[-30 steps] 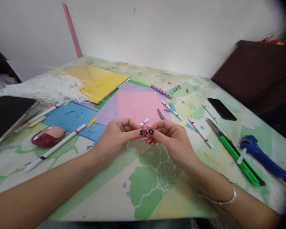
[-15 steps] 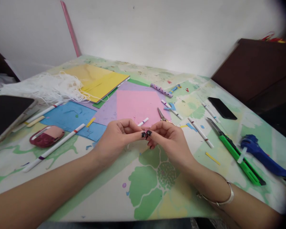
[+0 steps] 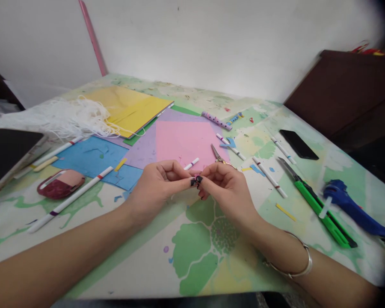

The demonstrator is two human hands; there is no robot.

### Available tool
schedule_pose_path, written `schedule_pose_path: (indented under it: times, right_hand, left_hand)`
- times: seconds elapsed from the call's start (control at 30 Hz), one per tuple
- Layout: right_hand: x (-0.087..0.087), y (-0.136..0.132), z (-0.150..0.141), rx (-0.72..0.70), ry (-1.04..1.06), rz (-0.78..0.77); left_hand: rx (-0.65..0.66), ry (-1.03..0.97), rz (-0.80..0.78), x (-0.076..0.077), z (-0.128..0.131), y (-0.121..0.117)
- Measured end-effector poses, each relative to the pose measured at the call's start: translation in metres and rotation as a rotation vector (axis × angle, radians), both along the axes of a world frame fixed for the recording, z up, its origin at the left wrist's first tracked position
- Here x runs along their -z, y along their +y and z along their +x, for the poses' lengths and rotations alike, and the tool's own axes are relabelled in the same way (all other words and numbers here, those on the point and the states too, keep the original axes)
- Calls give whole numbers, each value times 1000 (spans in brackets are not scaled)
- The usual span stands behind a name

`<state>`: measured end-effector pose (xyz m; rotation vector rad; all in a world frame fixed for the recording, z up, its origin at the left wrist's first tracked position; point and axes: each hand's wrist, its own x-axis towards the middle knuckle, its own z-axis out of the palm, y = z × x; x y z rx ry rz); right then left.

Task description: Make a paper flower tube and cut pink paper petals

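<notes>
My left hand and my right hand meet above the near middle of the table. Both are closed, thumbs against fingers, with the dark-nailed tips touching. A tiny pink piece shows between the fingertips; most of it is covered and its shape cannot be made out. Just beyond the fingers lie a white marker and a pair of scissors. Behind them is a pink sheet on a lilac sheet.
To the right are a green cutter with its blade out, a blue glue gun and a black phone. On the left lie white string, a maroon case, a long marker stick and blue sheets.
Both hands keep their pinch at nearly the same place, with only a slight shift of the fingertips. The whole view has moved a little; the things on the table stay put.
</notes>
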<state>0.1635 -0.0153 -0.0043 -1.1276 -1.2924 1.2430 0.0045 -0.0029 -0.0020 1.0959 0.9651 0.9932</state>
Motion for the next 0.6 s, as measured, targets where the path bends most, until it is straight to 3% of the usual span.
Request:
schedule_pose_path:
  times: [0.23,0.43,0.6]
  right_hand:
    - [2,-1,-1,14,-53,52]
    - [-7,3,4,60,-72,79]
    - [-8,4,8,136,-216,271]
  left_hand:
    - [7,-38,-28,-2,0,0]
    - [30,-145,-99,0,-1,5]
    - [26,-207,-127,-1,-2,8]
